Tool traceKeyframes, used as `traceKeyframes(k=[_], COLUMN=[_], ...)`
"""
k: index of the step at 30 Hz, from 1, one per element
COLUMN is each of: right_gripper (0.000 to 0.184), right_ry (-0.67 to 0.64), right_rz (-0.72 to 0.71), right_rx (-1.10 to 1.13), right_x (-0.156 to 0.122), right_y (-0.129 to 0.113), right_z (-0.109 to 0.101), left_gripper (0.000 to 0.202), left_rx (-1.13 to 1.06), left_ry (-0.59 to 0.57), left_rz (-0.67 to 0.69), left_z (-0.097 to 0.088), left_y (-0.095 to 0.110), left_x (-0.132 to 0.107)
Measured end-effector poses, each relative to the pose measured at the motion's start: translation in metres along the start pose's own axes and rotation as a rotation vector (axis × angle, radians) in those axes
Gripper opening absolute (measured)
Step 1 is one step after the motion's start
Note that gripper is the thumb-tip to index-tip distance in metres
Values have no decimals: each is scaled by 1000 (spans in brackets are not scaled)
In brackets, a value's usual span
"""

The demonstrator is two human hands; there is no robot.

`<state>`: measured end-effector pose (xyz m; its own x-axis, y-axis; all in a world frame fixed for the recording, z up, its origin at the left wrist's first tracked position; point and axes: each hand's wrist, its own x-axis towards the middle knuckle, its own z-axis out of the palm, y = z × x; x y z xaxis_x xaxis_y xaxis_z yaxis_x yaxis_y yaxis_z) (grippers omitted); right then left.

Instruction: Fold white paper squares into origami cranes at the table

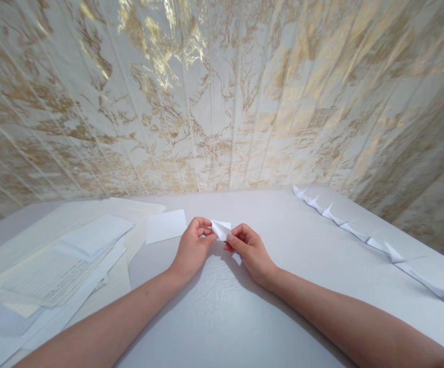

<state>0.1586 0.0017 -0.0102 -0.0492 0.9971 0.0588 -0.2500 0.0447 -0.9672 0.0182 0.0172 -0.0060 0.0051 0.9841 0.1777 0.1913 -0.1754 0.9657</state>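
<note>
A small folded piece of white paper is held up between both hands, just above the table. My left hand pinches its left side between thumb and fingers. On the other side, my right hand grips its lower right corner, thumb on the near face. A crease or flap shows across the paper; the finer folds are too small to make out. Flat on the table, a little left of my left hand, lies a white paper sheet.
Loose papers, some with writing, make a pile on the left of the pale table. Along the right edge runs a row of several folded paper cranes. Behind the table hangs a white and gold patterned curtain.
</note>
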Motion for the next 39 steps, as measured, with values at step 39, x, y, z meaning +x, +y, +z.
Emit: traceKeyframes(k=[39], right_gripper=[14], right_ry=[-61], right_rz=[352], right_rx=[405], right_x=[1], right_y=[-6], right_z=[-2], left_gripper=[12], left_rx=[636], left_ry=[24], left_rz=[637], left_z=[-9], left_y=[2], left_x=[-6])
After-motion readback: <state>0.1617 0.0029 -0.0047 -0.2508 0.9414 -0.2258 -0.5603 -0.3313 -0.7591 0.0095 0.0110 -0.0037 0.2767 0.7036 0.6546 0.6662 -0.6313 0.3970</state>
